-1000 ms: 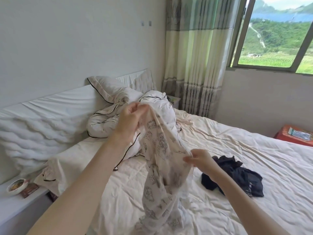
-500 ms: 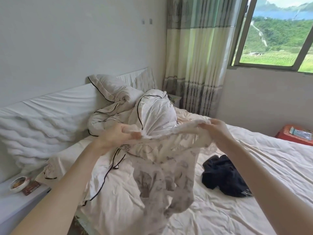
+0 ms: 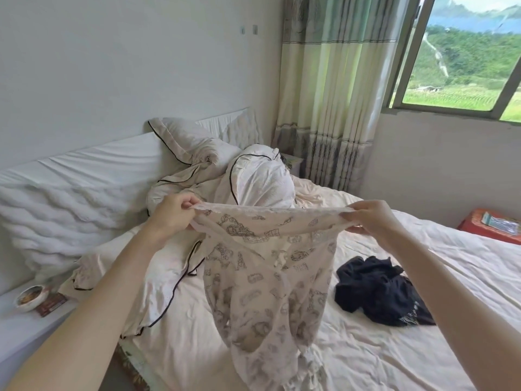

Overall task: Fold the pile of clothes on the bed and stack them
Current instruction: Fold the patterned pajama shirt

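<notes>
Got the cream printed garment (image 3: 270,266) held up over the bed (image 3: 423,356), my left hand (image 3: 172,214) pinching one end of its lacy top edge and my right hand (image 3: 372,218) gripping the other end, fingers curled tight round the fabric so the edge is stretched pretty much straight between them and the rest hangs down. The dark crumpled garment (image 3: 377,294) is lying on the bed just right of the hanging one, and the bunched-up duvet (image 3: 259,179) sits behind it by the headboard (image 3: 84,170).
</notes>
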